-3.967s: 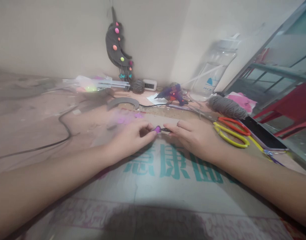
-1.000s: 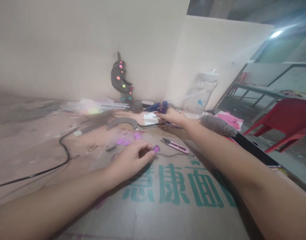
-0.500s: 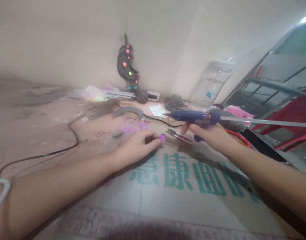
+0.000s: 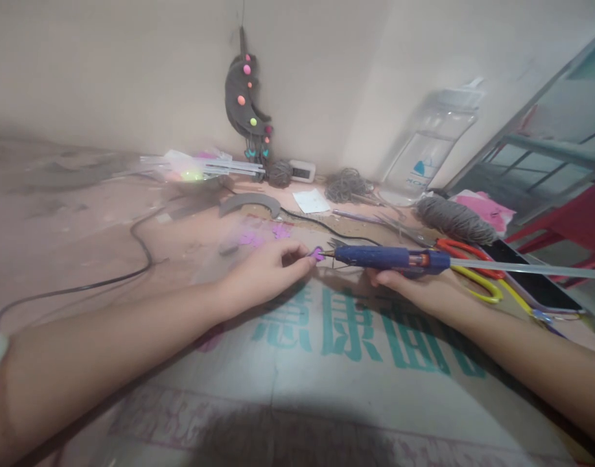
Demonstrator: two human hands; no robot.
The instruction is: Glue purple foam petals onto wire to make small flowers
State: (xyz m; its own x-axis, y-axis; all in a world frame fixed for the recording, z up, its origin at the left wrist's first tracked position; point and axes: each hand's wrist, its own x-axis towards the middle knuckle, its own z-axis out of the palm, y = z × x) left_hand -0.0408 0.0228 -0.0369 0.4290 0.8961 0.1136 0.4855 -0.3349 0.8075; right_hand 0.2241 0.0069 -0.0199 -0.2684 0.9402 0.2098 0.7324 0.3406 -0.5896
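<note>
Between thumb and fingertips, my left hand (image 4: 273, 272) pinches a small purple cut-out piece (image 4: 317, 253). My right hand (image 4: 409, 285) is wrapped round the handle of a blue hot glue gun (image 4: 375, 257), with a long clear glue stick (image 4: 525, 266) sticking out of its back. The gun's metal tip is at the purple piece; whether it touches cannot be made out. Behind my left hand lie more purple cut-outs (image 4: 280, 231) on a pale printed sheet (image 4: 288, 370). The small pointed snips are mostly hidden behind the gun.
Scissors with red and yellow handles (image 4: 487, 295), a phone (image 4: 535, 275) and a grey yarn skein (image 4: 455, 219) lie on the right. A water bottle (image 4: 426, 152) stands by the wall. A grey crescent ornament (image 4: 239, 97) hangs at the back. A black cord (image 4: 142, 269) crosses the left side.
My right hand has lowered the glue gun, bringing its tip to the purple piece. My left hand keeps its pinch. The view has tilted slightly downward.
</note>
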